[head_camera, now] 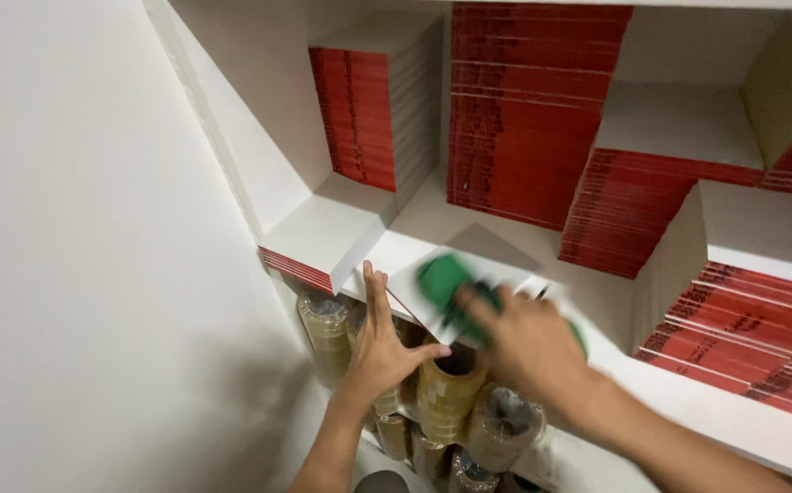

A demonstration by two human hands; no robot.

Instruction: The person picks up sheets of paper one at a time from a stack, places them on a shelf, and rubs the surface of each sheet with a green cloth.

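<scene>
Nearest, rolls of brown packing tape (446, 393) are sitting stacked below the white shelf (734, 411), some wrapped in clear film. Left hand (380, 351) is pressing flat against the shelf edge, fingers (376, 297) stretched out and released, thumb pointing right over the rolls. Right hand (528, 342) is clenching around a green tape dispenser (446, 283) (blurred, details unclear) that is lying over a thin white booklet (414, 297) on the shelf. Further back, stacks of red-spined books (524, 110) are filling the shelf compartments.
</scene>
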